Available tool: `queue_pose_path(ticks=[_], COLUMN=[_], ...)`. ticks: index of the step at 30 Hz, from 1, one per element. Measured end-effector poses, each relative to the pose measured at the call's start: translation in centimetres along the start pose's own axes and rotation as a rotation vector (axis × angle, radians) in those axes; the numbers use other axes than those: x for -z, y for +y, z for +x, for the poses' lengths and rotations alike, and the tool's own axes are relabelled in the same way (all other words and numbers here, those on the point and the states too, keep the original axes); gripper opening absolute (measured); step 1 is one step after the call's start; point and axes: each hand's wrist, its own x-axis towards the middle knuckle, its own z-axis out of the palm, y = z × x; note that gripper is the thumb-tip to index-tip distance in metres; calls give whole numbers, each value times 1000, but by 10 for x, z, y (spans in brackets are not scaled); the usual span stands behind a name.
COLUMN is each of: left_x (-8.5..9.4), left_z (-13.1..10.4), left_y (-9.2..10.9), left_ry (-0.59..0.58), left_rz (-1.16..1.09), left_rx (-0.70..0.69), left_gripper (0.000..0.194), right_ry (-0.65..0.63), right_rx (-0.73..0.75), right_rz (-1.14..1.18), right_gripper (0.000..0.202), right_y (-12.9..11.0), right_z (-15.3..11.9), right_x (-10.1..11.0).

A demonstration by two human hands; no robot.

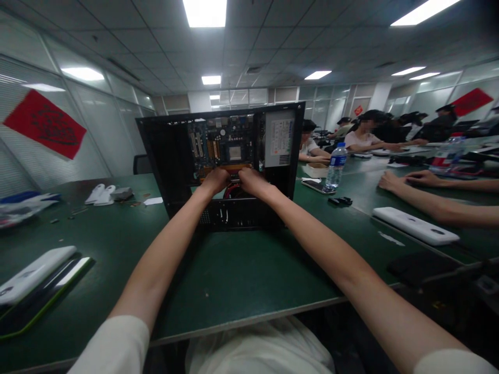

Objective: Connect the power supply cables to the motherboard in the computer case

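Observation:
A black computer case (156, 156) stands upright on the green table with its side open towards me. Inside it are a motherboard (234, 137) with white and yellow slots and a silver power supply (279, 136) with a label at the upper right. Both my hands reach into the lower half of the case, at the orange memory slots (234, 169) along the board's lower edge. My left hand (215, 181) is closed at their left end, my right hand (253, 181) closed at their right. The fingertips and anything between them are hidden. Red and black cables (233, 191) hang between the hands.
Right of the case stand a water bottle (337, 166), a phone (317, 186) and a small black part (340, 201). A white device (415, 225) lies near a co-worker's hands (393, 182). At left are another white device (37, 272) and a green-edged phone (50, 296).

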Motion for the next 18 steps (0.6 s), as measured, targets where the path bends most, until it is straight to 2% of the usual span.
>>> queue_pose_path(ticks=[6,13,18], left_x=[-2,-5,-5], left_z=[0,-1,-3], left_y=[0,-2,-1], left_ry=[2,11,-7], left_rz=[1,8,25], left_rx=[6,8,44], left_gripper=[28,28,28], right_ry=[112,-39,-38], right_rx=[120,40,120], right_rz=[-57,-77,-146], right_gripper=[27,32,32], right_y=[0,-7,-5], right_z=[3,8,15], right_x=[2,3,0])
